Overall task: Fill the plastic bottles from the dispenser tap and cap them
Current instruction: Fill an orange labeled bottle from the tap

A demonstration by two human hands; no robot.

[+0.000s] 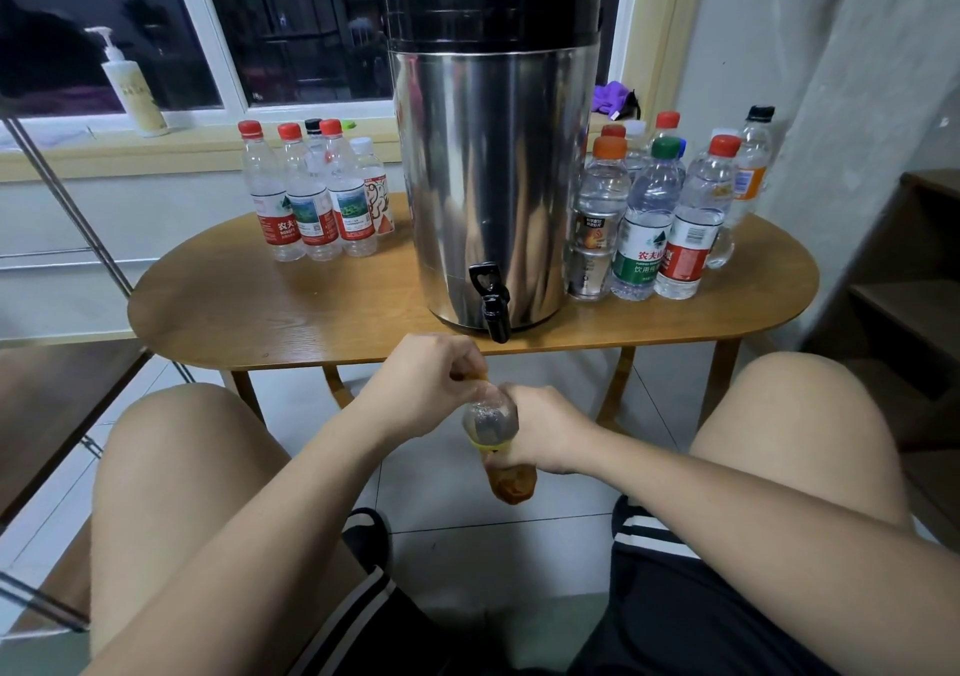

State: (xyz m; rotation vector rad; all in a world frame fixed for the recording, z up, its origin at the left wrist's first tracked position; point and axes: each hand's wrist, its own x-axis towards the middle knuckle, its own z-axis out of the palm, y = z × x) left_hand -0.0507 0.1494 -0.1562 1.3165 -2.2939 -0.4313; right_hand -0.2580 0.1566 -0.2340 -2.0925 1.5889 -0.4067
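A steel dispenser [488,182] with a black lid stands on the oval wooden table [291,312]; its black tap [491,306] overhangs the front edge. Below the tap, in front of the table, my right hand [545,431] grips a clear plastic bottle [493,426] with an orange label. My left hand [431,384] pinches the orange cap [475,377] at the bottle's neck. Several capped bottles that look empty [317,197] stand left of the dispenser. Several capped bottles [660,218] holding water stand on its right.
A white pump bottle [132,88] sits on the window sill at back left. A metal rack [57,197] slants at the left. Wooden steps [909,280] rise at the right. My knees flank the bottle above a tiled floor.
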